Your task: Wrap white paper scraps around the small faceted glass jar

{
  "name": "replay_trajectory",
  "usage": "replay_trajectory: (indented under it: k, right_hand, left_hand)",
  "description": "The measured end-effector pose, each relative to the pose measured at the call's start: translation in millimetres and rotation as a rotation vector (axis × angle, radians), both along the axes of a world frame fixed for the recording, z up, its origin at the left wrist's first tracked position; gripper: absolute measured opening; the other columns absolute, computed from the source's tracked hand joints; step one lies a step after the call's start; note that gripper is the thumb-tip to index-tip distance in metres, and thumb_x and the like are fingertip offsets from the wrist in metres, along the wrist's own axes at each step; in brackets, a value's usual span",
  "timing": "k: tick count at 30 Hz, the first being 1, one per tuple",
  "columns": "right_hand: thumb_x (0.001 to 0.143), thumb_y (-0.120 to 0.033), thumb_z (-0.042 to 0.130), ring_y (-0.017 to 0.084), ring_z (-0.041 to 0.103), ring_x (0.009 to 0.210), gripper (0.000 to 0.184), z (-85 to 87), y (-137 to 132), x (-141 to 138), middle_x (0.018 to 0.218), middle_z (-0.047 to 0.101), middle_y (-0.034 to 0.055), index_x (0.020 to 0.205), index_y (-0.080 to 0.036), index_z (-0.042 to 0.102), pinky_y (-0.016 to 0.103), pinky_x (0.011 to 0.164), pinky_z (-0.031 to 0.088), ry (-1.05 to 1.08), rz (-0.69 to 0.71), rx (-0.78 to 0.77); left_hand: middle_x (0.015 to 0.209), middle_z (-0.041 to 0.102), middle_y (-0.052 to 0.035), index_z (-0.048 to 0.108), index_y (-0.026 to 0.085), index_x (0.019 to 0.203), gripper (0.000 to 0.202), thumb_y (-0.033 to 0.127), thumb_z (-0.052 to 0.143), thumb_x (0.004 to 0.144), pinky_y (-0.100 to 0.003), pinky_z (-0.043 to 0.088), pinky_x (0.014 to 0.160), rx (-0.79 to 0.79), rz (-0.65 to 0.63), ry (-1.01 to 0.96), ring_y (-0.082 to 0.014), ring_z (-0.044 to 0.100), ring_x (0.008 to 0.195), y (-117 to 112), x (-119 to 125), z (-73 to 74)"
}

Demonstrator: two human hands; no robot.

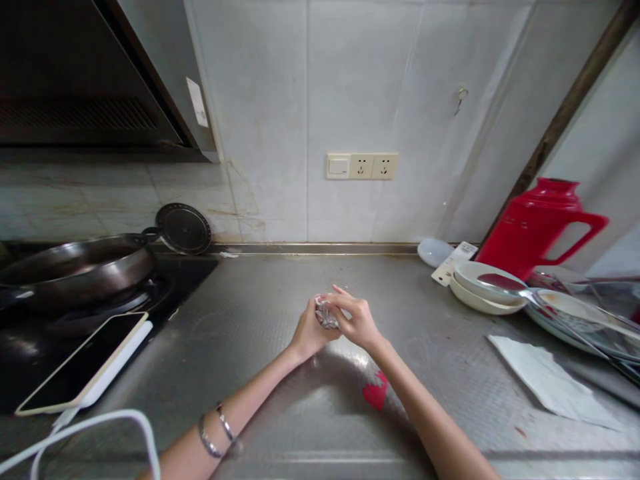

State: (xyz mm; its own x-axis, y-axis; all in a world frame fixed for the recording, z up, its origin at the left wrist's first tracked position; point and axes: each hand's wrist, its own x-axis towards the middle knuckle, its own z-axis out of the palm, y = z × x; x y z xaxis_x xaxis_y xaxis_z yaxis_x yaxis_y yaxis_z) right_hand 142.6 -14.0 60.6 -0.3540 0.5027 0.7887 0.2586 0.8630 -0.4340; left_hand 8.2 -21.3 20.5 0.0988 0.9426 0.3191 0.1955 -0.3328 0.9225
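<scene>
Above the middle of the steel counter, my left hand (309,333) is closed around a small crumpled silvery thing (326,315), which shows between the two hands. I cannot make out whether it is foil, clear wrap or a scrubber. Over its right side lies my right hand (357,320), fingers bent and pinching at its top edge, with the thumb side toward me. Parts of the thing are hidden by the fingers of both hands. Two silver bangles circle my left forearm. Beside my right forearm a red heart shape (375,390) shows.
Left: a pan (80,270) on the black stove (183,270), a round black disc (183,229), and a phone (83,360) with a white cable. Right: a red thermos jug (537,227), stacked bowls (480,293), dishes with utensils, and a white paper sheet (550,380). Wall sockets (363,167) are behind.
</scene>
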Motion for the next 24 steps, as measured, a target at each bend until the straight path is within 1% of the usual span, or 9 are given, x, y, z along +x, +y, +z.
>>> replay_trajectory:
  k: [3, 5, 7, 10, 12, 15, 18, 22, 24]
  right_hand:
    - [0.089, -0.019, 0.047, 0.019, 0.071, 0.084, 0.027, 2.9, -4, -2, 0.092, 0.074, -0.0003, 0.098, -0.025, 0.071, 0.048, 0.105, 0.042, -0.014, 0.034, -0.046]
    - [0.090, -0.024, 0.049, 0.020, 0.071, 0.082, 0.025, 6.3, -6, -1, 0.087, 0.074, -0.0015, 0.095, -0.025, 0.073, 0.049, 0.105, 0.041, -0.022, 0.057, -0.117]
    - [0.089, -0.031, 0.051, 0.023, 0.070, 0.088, 0.025, 10.4, -6, 3, 0.080, 0.074, -0.0015, 0.087, -0.023, 0.075, 0.049, 0.103, 0.042, -0.016, 0.091, -0.246]
    - [0.086, -0.042, 0.055, 0.028, 0.068, 0.095, 0.030, 14.1, 1, 13, 0.080, 0.075, 0.0024, 0.080, -0.020, 0.075, 0.043, 0.091, 0.052, 0.117, 0.083, -0.461]
    - [0.085, -0.046, 0.056, 0.027, 0.069, 0.092, 0.033, 12.6, 8, 17, 0.089, 0.075, 0.0055, 0.086, -0.019, 0.075, 0.040, 0.083, 0.055, 0.245, 0.005, -0.517]
    - [0.085, -0.047, 0.055, 0.026, 0.068, 0.094, 0.034, 5.6, 14, 15, 0.101, 0.073, 0.0070, 0.096, -0.020, 0.073, 0.039, 0.085, 0.054, 0.289, -0.080, -0.480]
    - [0.088, -0.045, 0.052, 0.026, 0.065, 0.103, 0.032, -1.1, 14, 8, 0.107, 0.071, 0.0054, 0.102, -0.023, 0.072, 0.042, 0.093, 0.050, 0.191, -0.038, -0.438]
    - [0.092, -0.039, 0.047, 0.024, 0.060, 0.113, 0.031, -3.2, 8, 1, 0.115, 0.067, 0.0029, 0.110, -0.027, 0.069, 0.046, 0.106, 0.039, 0.132, 0.016, -0.350]
    - [0.093, -0.035, 0.047, 0.024, 0.059, 0.115, 0.029, -3.1, 6, 0, 0.116, 0.067, 0.0025, 0.111, -0.027, 0.068, 0.048, 0.108, 0.036, 0.120, 0.035, -0.285]
  left_hand:
    - [0.104, 0.066, -0.0084, 0.041, 0.019, 0.118, 0.078, 0.024, 0.080, 0.051, -0.033, 0.050, 0.076, -0.025, 0.091, 0.008, -0.0231, 0.065, 0.090, 4, -1, -2.5]
    - [0.100, 0.067, -0.0075, 0.042, 0.019, 0.118, 0.076, 0.023, 0.079, 0.052, -0.033, 0.050, 0.075, -0.045, 0.092, 0.021, -0.0226, 0.065, 0.087, 5, -2, -2.8]
    - [0.101, 0.067, -0.0070, 0.043, 0.019, 0.116, 0.072, 0.022, 0.078, 0.053, -0.033, 0.049, 0.076, -0.040, 0.062, 0.015, -0.0217, 0.065, 0.087, 4, -2, -1.9]
    - [0.102, 0.066, -0.0072, 0.045, 0.018, 0.114, 0.070, 0.021, 0.079, 0.054, -0.032, 0.048, 0.080, -0.041, 0.055, -0.017, -0.0207, 0.064, 0.090, 2, -2, 1.2]
    - [0.102, 0.066, -0.0081, 0.046, 0.016, 0.116, 0.074, 0.023, 0.082, 0.051, -0.032, 0.048, 0.081, -0.063, 0.082, -0.015, -0.0209, 0.064, 0.091, 1, -2, 4.0]
    - [0.097, 0.068, -0.0086, 0.047, 0.013, 0.117, 0.077, 0.029, 0.083, 0.051, -0.032, 0.049, 0.078, -0.087, 0.100, 0.020, -0.0213, 0.065, 0.086, -1, -2, 8.1]
    - [0.097, 0.069, -0.0086, 0.049, 0.013, 0.119, 0.074, 0.030, 0.082, 0.055, -0.031, 0.050, 0.078, -0.077, 0.065, 0.004, -0.0210, 0.065, 0.085, -2, -3, 10.6]
    - [0.108, 0.067, -0.0089, 0.051, 0.016, 0.120, 0.071, 0.026, 0.082, 0.056, -0.030, 0.050, 0.083, -0.056, 0.010, -0.086, -0.0205, 0.065, 0.093, -1, -3, 13.2]
    - [0.106, 0.068, -0.0088, 0.054, 0.016, 0.117, 0.067, 0.027, 0.082, 0.057, -0.029, 0.051, 0.080, -0.062, -0.003, -0.133, -0.0200, 0.065, 0.091, 1, -3, 13.7]
